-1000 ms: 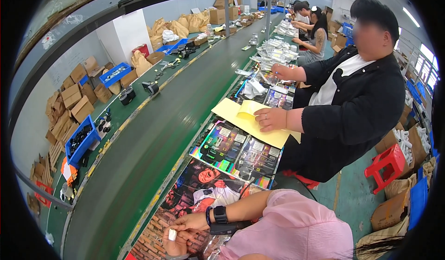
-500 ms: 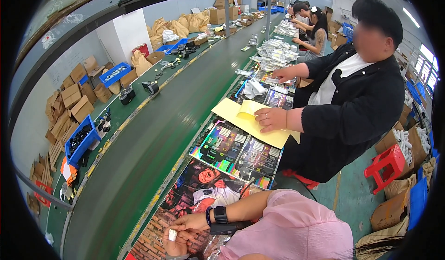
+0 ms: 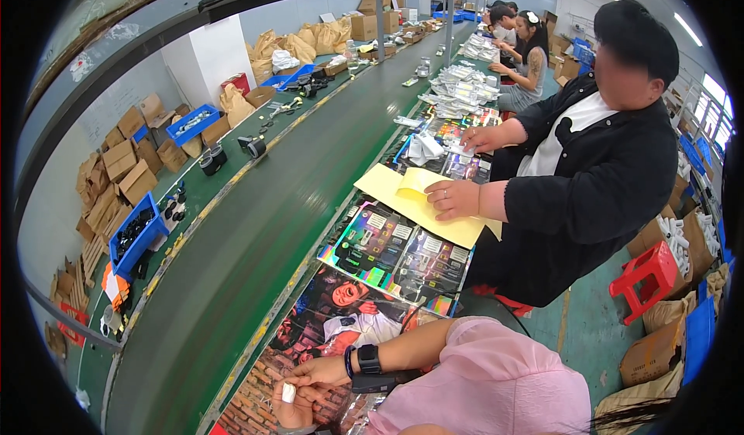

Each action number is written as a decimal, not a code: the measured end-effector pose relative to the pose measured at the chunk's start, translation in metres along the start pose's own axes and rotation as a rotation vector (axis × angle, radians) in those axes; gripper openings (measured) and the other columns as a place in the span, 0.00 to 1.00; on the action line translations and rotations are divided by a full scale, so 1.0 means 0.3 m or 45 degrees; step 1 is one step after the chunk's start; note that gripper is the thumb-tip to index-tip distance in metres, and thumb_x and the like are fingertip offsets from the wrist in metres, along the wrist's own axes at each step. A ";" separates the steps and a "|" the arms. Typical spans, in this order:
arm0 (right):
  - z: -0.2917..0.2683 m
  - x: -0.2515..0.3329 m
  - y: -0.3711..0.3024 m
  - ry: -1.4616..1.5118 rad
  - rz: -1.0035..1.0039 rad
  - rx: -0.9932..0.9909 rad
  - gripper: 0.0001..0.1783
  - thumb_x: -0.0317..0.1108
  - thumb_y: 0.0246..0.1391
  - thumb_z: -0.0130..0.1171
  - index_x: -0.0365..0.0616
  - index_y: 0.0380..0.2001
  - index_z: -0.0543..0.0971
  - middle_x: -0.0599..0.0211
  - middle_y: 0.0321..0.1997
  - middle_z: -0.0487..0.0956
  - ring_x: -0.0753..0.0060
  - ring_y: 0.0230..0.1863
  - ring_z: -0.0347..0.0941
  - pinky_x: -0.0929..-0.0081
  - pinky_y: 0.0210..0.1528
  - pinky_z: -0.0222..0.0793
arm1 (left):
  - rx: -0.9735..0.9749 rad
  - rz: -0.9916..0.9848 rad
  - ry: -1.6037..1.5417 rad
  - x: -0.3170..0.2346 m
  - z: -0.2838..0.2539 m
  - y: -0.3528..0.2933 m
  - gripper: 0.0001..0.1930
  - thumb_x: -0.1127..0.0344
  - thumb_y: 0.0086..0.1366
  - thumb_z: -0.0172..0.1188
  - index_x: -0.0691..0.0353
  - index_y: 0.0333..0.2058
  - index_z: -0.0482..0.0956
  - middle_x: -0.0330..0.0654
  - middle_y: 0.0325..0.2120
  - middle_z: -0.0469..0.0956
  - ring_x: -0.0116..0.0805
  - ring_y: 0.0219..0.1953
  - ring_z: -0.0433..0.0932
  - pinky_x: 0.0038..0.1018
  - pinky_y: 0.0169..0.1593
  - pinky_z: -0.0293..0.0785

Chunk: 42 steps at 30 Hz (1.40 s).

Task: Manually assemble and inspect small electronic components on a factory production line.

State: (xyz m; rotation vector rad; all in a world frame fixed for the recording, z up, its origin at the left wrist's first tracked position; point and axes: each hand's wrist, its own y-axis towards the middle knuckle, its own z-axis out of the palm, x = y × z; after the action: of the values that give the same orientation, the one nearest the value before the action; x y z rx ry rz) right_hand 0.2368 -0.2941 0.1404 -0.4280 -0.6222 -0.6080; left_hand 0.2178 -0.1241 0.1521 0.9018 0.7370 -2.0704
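Observation:
My left hand [image 3: 290, 410] and my right hand [image 3: 319, 371] meet low in the view, above a printed brick-pattern sheet [image 3: 256, 381]. A small white wrap [image 3: 289, 392] shows at a finger of my left hand. The fingers of both hands are bent close together; what they hold, if anything, is too small to make out. A dark watch [image 3: 368, 359] and a dark band circle my right wrist. Beside that wrist lies a black box-like thing [image 3: 372, 382]. The printed sheet also carries a picture of a shouting figure [image 3: 350, 294].
A green conveyor belt [image 3: 256, 226] runs along the bench. Beside me, a co-worker in black [image 3: 589, 163] rests one hand on a yellow sheet [image 3: 422, 202]. Shiny printed sheets [image 3: 387, 253], white packets [image 3: 465, 90], a blue bin [image 3: 139, 233] and a red stool [image 3: 645, 280] stand around.
The co-worker's far hand has moved slightly right and nearer over the white packets, and their head has shifted a little right. My hands look almost the same.

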 end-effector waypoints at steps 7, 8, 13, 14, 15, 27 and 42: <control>-0.086 -0.053 0.038 -0.001 -0.036 0.023 0.24 0.35 0.63 0.45 0.41 0.60 0.60 0.64 0.46 0.71 0.72 0.43 0.73 0.71 0.45 0.72 | 0.022 0.020 0.063 0.013 -0.001 0.024 0.18 0.55 0.67 0.46 0.65 0.44 0.72 0.50 0.22 0.78 0.37 0.22 0.77 0.30 0.26 0.76; -0.091 -0.058 0.042 0.007 -0.055 0.026 0.23 0.35 0.63 0.46 0.41 0.59 0.61 0.64 0.46 0.71 0.72 0.44 0.72 0.71 0.45 0.72 | 0.021 0.020 0.063 0.004 0.012 0.022 0.18 0.55 0.67 0.46 0.65 0.44 0.72 0.50 0.22 0.78 0.37 0.22 0.77 0.30 0.26 0.76; -0.057 -0.033 0.019 0.044 -0.038 0.015 0.22 0.36 0.63 0.45 0.40 0.58 0.61 0.65 0.36 0.73 0.70 0.34 0.74 0.72 0.40 0.73 | 0.043 -0.051 0.000 -0.008 0.016 0.012 0.18 0.55 0.68 0.45 0.65 0.45 0.71 0.49 0.22 0.78 0.37 0.21 0.77 0.30 0.26 0.76; -0.044 -0.023 0.012 0.084 -0.021 0.016 0.21 0.36 0.64 0.44 0.40 0.57 0.61 0.65 0.30 0.74 0.70 0.29 0.75 0.72 0.37 0.73 | 0.041 -0.050 0.000 0.006 -0.006 0.013 0.18 0.55 0.68 0.45 0.65 0.45 0.71 0.49 0.22 0.78 0.37 0.21 0.77 0.30 0.26 0.76; -0.043 -0.024 0.014 0.085 -0.020 0.018 0.21 0.36 0.64 0.44 0.40 0.57 0.61 0.65 0.30 0.74 0.70 0.29 0.75 0.72 0.37 0.73 | 0.032 -0.030 0.015 0.029 -0.038 0.016 0.19 0.54 0.68 0.45 0.64 0.46 0.71 0.50 0.23 0.78 0.38 0.22 0.77 0.31 0.27 0.77; -0.037 -0.021 0.011 0.122 -0.047 0.103 0.20 0.38 0.65 0.41 0.39 0.55 0.60 0.65 0.20 0.72 0.69 0.21 0.73 0.73 0.29 0.71 | 0.007 0.243 -0.153 0.086 -0.094 0.048 0.13 0.67 0.67 0.48 0.73 0.43 0.68 0.62 0.37 0.75 0.49 0.27 0.80 0.42 0.28 0.81; -0.054 -0.021 0.015 0.039 0.030 0.030 0.24 0.32 0.64 0.43 0.43 0.62 0.60 0.65 0.51 0.70 0.72 0.49 0.69 0.71 0.49 0.71 | -0.012 0.237 -0.144 0.090 -0.101 0.047 0.14 0.66 0.67 0.48 0.74 0.43 0.67 0.63 0.37 0.75 0.49 0.27 0.80 0.43 0.27 0.80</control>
State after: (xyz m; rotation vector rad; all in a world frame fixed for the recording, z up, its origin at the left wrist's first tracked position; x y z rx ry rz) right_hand 0.2421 -0.2970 0.1235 -0.4026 -0.5940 -0.5833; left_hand 0.2273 -0.1206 0.1103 0.8090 0.5801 -1.9338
